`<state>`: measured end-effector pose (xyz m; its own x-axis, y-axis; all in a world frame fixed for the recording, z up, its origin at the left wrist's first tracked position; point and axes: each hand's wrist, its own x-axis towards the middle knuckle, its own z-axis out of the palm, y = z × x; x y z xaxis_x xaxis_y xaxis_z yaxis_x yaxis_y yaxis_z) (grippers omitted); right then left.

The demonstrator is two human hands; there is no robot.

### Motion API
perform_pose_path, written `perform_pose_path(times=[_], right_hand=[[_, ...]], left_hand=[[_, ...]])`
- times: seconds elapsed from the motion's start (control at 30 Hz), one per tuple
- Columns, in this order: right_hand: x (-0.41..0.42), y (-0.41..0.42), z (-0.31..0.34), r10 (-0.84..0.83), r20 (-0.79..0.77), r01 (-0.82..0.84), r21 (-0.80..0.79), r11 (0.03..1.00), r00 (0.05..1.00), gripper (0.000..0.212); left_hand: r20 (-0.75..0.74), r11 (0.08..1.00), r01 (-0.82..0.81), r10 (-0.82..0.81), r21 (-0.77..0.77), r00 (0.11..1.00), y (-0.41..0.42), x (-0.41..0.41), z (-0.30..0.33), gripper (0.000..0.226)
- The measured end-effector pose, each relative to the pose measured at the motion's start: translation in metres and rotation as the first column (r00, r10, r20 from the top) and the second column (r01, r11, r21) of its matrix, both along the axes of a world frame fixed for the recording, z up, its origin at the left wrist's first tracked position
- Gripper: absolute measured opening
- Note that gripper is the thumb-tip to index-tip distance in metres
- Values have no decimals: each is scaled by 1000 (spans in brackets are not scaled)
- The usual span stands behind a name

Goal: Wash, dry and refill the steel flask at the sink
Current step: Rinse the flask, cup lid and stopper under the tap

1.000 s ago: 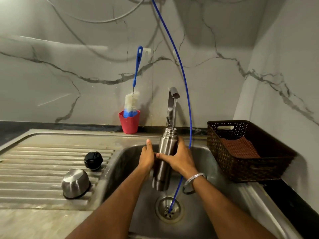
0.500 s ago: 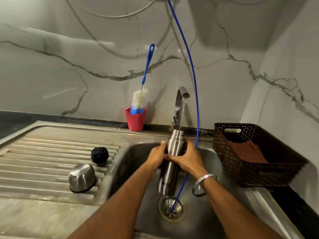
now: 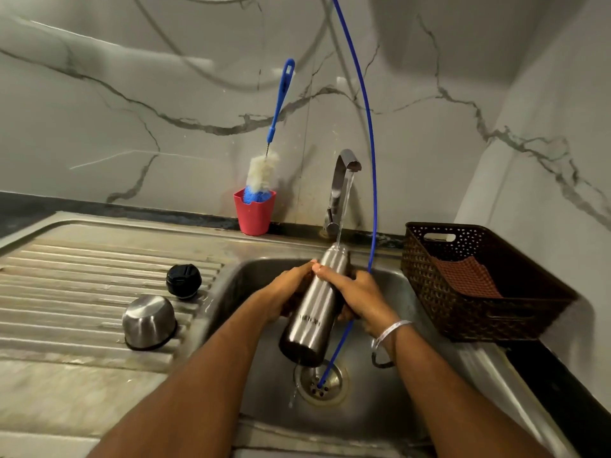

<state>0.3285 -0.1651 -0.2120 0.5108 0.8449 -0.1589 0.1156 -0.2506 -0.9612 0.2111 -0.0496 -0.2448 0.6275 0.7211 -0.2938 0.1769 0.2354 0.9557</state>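
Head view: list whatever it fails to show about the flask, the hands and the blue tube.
- Flask: its inside and fill level; the mouth points away towards the tap, so only the outer wall shows.
- Left hand and right hand: palms and most fingers, hidden behind the flask.
- Blue tube: its upper end, cut off by the top edge.
- Lettering on the flask: too small and blurred to read.

Low on the steel flask point(image 3: 314, 312), near frame centre, faint lettering reads roughly "MILTON"; nothing else is legible.
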Motion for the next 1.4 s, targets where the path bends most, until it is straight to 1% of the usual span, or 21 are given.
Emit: perform_pose_path(times=[0.07,0.1,0.17,0.23,0.27,0.37,0.43,0.53,0.63,0.73,0.8,0.87,0.97,1.03,1.1,1.13,1.2,1.23,1.3,1.33,1.4], right_hand=[[2,5,-7,43,-312,-75,-93,993,949,79],[2,6,-9,74,-407,-124,-97,987,910,75],[3,10,-15,103,-510,-177,-98,979,854,70],[6,10,-18,87,-597,-215,-146,966,797,60],[6,9,-19,60,-643,-226,-179,958,763,61],[8,10,-25,19,-752,-261,-204,943,659,74],[5,10,-26,22,-795,-281,-188,941,606,77],[0,9,-22,20,-814,-285,-180,941,581,76],[-1,11,-26,3,-809,-262,-187,947,588,77],[0,14,-29,-24,-803,-206,-182,962,596,80],[1,19,-26,-85,-811,-102,-176,979,579,79],[1,24,-20,-139,-845,6,-158,987,516,75],[-2,25,-13,-151,-894,107,-116,987,422,66],[-6,25,-14,-174,-906,146,-126,981,387,59],[-7,26,-18,-200,-888,148,-151,977,413,58],[-6,25,-19,-213,-870,135,-169,976,445,62],[-2,23,-23,-212,-776,68,-214,974,594,76],[-1,20,-22,-195,-697,18,-253,967,690,80],[0,12,-19,-125,-488,-55,-338,940,864,77],[0,9,-18,-72,-369,-78,-376,923,926,74],[0,5,-19,23,-145,-83,-430,899,989,78]], left_hand=[[-14,997,73,-73,-16,997,3,-4,3,47],[-36,996,87,-87,-10,996,6,-6,4,42],[-113,990,116,-124,-75,986,6,-12,9,37],[-194,978,141,-170,-156,966,5,-16,12,41],[-223,976,132,-169,-173,960,6,-16,11,43],[-253,980,55,-103,-189,962,8,-15,6,41],[-263,987,42,-82,-155,961,5,-15,5,41],[-299,992,61,-92,-109,950,0,-14,7,45],[-306,993,68,-96,-100,947,3,-13,3,48],[-218,996,60,-74,-70,973,0,-14,4,51],[-103,998,-15,21,66,994,-2,-10,8,58],[25,964,-66,62,258,998,-7,-3,13,72],[193,904,-46,-41,424,980,-22,10,15,85],[244,894,-65,-51,444,968,-31,20,14,75],[254,908,-139,38,394,966,-33,30,15,68],[229,932,-150,75,331,970,-32,34,17,68],[159,969,-147,116,198,980,-31,38,24,68],[144,978,-158,139,138,980,-29,40,26,66],[129,978,-206,202,23,971,-28,40,28,65],[124,973,-227,229,-29,966,-27,38,28,66],[122,962,-246,259,-116,958,-22,34,25,71]])
